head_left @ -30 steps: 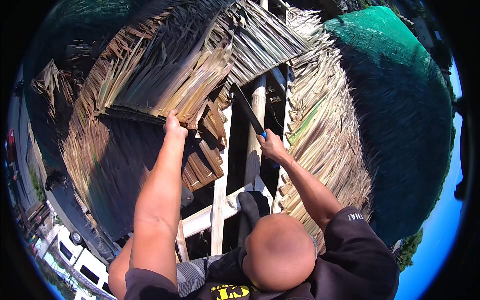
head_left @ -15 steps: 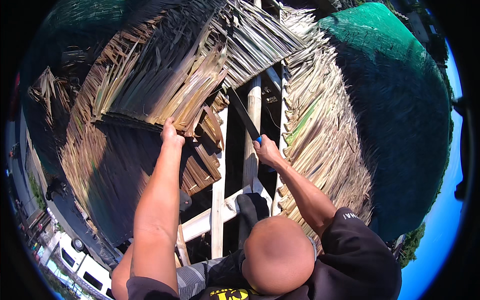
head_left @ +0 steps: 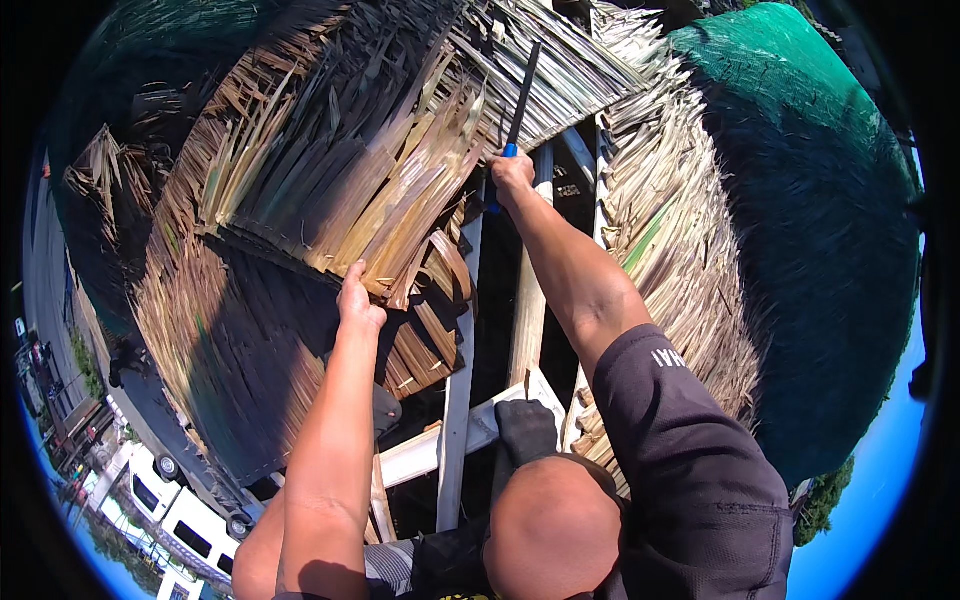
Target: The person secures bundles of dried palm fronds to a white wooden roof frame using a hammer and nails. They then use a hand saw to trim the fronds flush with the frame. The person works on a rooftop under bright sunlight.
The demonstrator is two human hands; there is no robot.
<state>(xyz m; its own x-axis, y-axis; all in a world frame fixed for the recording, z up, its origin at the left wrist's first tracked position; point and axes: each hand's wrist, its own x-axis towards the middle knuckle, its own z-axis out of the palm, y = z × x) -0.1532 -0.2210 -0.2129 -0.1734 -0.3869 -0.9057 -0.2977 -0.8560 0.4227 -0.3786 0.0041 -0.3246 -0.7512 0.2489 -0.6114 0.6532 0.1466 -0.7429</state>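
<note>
My left hand [head_left: 360,298] is closed on the lower edge of a palm-leaf thatch panel [head_left: 370,215], its fingers at the panel's lower right corner. That panel lies tilted over darker thatch. In my right hand [head_left: 513,178] is a blue-handled long blade [head_left: 524,98], dark and narrow, pointing up and away. It stands over a second, paler thatch panel [head_left: 560,65]; whether it touches the leaves I cannot tell. Loose brown leaf strips [head_left: 425,345] hang below my left hand.
White-painted battens [head_left: 455,410] and a round pole [head_left: 530,310] cross a dark gap in the roof. My dark-covered foot [head_left: 527,430] rests at a crossbeam. Pale thatch [head_left: 680,260] and a green net cover [head_left: 800,100] slope off right. A white vehicle [head_left: 180,515] stands far below left.
My right hand has moved up and away with the blade, which has swung from beside the pole to over the upper thatch. My left hand keeps its hold; the whole view has shifted slightly.
</note>
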